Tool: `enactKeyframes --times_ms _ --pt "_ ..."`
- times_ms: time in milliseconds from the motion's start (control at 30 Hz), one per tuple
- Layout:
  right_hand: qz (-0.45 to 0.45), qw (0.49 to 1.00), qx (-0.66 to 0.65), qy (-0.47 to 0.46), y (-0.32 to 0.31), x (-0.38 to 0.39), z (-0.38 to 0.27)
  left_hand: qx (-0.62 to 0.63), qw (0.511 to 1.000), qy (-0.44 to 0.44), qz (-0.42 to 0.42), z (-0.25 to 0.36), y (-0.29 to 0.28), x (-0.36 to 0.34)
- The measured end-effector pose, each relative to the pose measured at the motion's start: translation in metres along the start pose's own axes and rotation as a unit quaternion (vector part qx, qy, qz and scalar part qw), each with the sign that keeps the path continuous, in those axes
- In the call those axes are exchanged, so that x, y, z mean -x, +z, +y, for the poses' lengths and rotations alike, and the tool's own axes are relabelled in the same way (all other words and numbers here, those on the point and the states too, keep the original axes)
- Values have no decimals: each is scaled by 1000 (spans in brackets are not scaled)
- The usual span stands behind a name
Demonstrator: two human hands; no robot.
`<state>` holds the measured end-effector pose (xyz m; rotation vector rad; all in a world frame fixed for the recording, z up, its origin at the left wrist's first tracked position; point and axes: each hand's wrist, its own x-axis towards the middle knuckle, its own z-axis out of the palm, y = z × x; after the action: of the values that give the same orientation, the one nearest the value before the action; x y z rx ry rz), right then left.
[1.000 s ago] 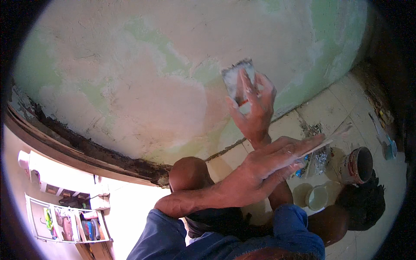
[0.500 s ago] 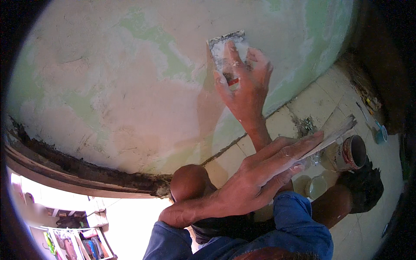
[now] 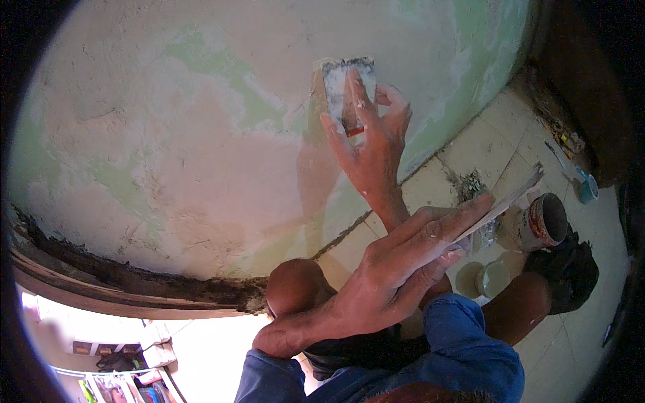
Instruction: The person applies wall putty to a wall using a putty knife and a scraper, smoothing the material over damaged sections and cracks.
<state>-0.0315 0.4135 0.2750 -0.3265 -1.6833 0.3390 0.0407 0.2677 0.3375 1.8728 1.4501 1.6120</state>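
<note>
My right hand reaches up to the wall, gripping a broad putty knife. Its whitened metal blade lies against the plaster, the forefinger stretched along it. A bit of red shows by the palm; the rest of the handle is hidden. Below, my left hand is closed on a thin flat plate smeared with pale putty, pinched between fingers and thumb and pointing right. The wall bears whitish filler with green paint showing through in patches.
On the tiled floor at right stand a stained bucket, a small pale round container and a blue cup. Debris lies near the wall's foot. My bent knee is close to the wall; a bright doorway opens lower left.
The view has shifted a little. Against the wall, the putty knife has slid slightly right and its blade has turned a little. My left hand keeps its hold on the plate.
</note>
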Motion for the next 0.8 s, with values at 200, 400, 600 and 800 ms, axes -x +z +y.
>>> enactKeyframes --times_ms 200,400,600,800 --pt "-68 997 4 21 -2 12 -27 -6 1000 25 -4 -1 0 -2" --pt "-87 996 2 12 -20 25 -12 -3 1000 -1 6 4 -3 0" --pt "4 999 1 -43 -6 -15 0 5 1000 20 5 -3 -3 0" --pt "-80 996 31 -21 -20 12 7 0 999 32 3 -4 -4 -1"
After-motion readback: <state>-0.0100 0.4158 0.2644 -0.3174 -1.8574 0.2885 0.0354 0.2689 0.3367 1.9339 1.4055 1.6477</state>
